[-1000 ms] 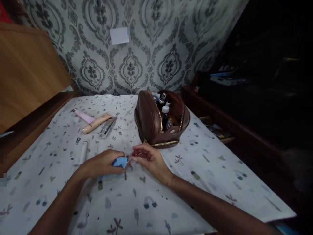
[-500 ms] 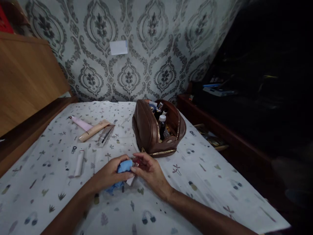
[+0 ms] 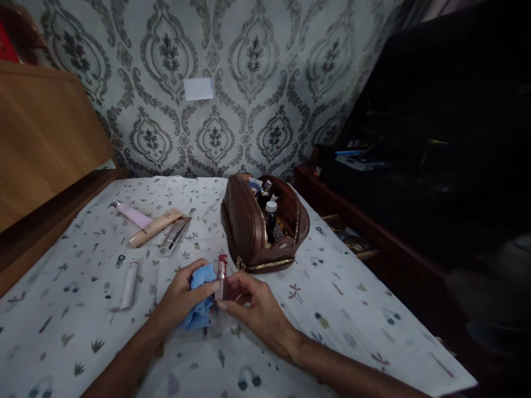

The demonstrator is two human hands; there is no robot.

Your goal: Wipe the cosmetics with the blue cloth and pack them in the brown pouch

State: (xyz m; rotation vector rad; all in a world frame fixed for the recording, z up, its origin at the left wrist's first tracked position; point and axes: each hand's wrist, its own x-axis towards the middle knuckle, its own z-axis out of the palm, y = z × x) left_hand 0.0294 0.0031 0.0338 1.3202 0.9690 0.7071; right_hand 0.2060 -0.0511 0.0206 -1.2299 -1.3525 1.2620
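The cloth (image 3: 202, 275) is blue, the wallpaper (image 3: 238, 135) grey-patterned.

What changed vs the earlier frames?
The small red-topped tube swung from slanted to upright in the view, its red end now showing above the right hand. Left hand still grips the blue cloth; brown bag and beige tube unmoved.

There's your lipstick tube (image 3: 222, 271), red at the top, shiny around the middle, paler below, near upright between the fingers of your right hand (image 3: 259, 307); right beside it, your light-blue cloth (image 3: 202, 275), crumpled, bunched in your left hand (image 3: 185, 296)!
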